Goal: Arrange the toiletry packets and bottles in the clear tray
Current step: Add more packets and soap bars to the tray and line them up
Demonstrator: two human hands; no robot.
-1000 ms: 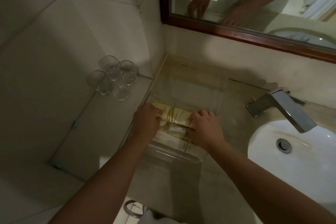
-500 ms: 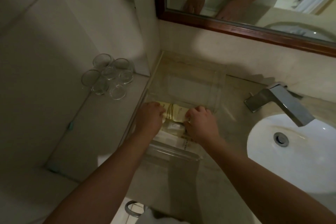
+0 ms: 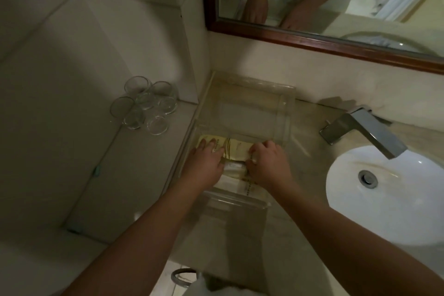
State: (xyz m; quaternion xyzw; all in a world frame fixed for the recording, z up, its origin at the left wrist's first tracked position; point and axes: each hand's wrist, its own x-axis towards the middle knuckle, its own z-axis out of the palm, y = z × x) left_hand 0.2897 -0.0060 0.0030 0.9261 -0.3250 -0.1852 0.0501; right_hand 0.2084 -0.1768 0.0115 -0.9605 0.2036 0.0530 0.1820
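Observation:
A clear plastic tray [image 3: 286, 101] stands on the counter in the corner, left of the sink. Cream-yellow toiletry packets [image 3: 236, 149] with dark stripes lie across its near half. My left hand [image 3: 204, 163] rests flat on the left end of the packets, fingers spread. Curled over their right end is my right hand [image 3: 266, 163], fingertips pinching a packet edge. A whitish packet [image 3: 234, 168] shows between the two hands, and another with a dotted line [image 3: 249, 187] lies nearer me. The tray's far half is bare. No bottles are visible.
Several upturned drinking glasses [image 3: 144, 109] cluster on the tiled ledge to the left. A chrome faucet [image 3: 365, 130] overhangs the white basin [image 3: 384, 199] on the right. A wood-framed mirror [image 3: 312, 41] hangs above. A metal ring [image 3: 182, 276] sits at the bottom edge.
My left hand has opened out and slid forward over the packets' left end. My right hand stays on the right end. The view has shifted slightly.

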